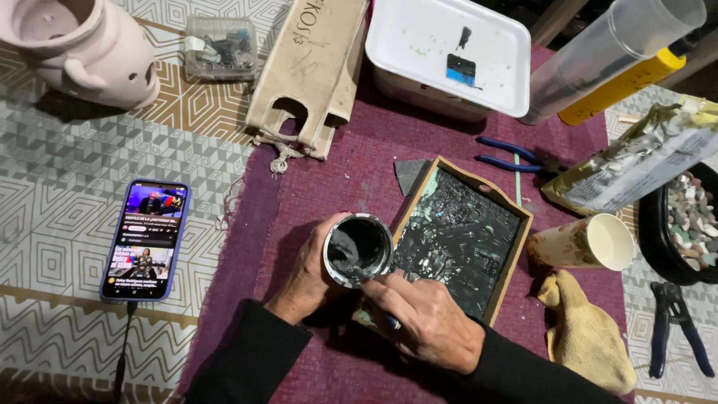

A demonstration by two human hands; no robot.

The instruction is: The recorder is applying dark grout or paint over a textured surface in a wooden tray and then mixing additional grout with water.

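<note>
Cup of dark paste: held tilted at near-left corner of wooden tray | left hand: grip closed round cup wall | right hand: grip closed on blue-handled tool (tip hidden) | handling: judged light, thin-walled, slippery when smeared; best gripped mid-wall.

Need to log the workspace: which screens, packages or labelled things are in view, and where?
Phone: left, on patterned cloth, lit screen, blue case, cable plugged in.
Foil bag: right edge, crumpled, olive-silver with a pale label.
Canvas bag: top centre, flat, beige, dark lettering.
Clear plastic box: top left, small parts inside.
</note>
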